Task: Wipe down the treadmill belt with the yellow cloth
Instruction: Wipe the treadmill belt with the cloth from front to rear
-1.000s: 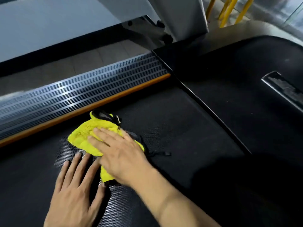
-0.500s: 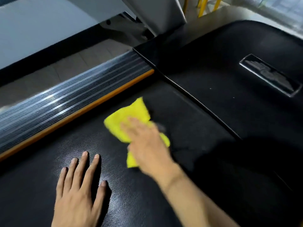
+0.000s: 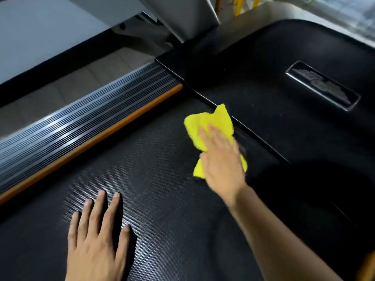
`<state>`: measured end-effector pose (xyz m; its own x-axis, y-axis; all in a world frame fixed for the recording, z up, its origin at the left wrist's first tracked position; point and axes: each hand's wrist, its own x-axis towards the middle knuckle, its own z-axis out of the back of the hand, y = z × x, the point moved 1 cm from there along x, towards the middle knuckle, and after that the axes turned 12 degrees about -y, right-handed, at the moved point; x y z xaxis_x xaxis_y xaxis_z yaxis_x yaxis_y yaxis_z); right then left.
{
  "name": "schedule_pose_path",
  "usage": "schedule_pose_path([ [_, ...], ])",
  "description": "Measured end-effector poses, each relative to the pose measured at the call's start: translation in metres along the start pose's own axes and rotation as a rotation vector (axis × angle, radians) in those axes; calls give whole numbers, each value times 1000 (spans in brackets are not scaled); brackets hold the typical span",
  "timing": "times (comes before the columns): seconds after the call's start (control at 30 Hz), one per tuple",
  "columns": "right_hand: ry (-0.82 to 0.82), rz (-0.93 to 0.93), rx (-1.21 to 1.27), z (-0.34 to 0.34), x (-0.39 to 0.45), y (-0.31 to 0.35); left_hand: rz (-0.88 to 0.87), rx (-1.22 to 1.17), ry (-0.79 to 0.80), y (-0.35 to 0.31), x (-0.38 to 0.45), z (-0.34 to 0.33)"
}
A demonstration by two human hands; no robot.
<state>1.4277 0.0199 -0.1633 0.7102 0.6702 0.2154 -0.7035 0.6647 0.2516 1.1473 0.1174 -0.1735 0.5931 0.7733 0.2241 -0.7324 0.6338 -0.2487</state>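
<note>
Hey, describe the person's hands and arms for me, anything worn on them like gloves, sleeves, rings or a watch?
Both hands are bare: no gloves on the left hand or the right hand. No rings show on the visible fingers, and no watch or band on the right wrist. The right forearm is uncovered, with no sleeve in view. The left wrist is cut off by the frame.

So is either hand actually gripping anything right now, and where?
The right hand presses flat on the middle of the yellow cloth against the treadmill belt: no closed grip. The left hand rests flat on the belt, holding nothing.
</note>
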Motion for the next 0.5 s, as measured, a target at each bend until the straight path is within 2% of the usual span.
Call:
schedule_pose_path([
  [0.1, 71, 281, 34, -13, -44, 69, -4, 9, -2, 4, 1, -1],
  [0.17, 137, 375, 144, -14, -73, 98, -15, 23, -17, 5, -1, -3],
  [0.23, 138, 422, 159, -12, -79, 92, -20, 22, -39, 5, -2, -3],
  [0.3, 94, 348, 60, -13, -57, 63, -21, 19, -53, 4, -1, -4],
  [0.37, 11, 172, -33, -17, -15, 34, -12, 23, -46, 4, 0, -4],
  [0.5, 13, -138, -33, -21, 51, 19, -1, 21, -43, 5, 1, -6],
])
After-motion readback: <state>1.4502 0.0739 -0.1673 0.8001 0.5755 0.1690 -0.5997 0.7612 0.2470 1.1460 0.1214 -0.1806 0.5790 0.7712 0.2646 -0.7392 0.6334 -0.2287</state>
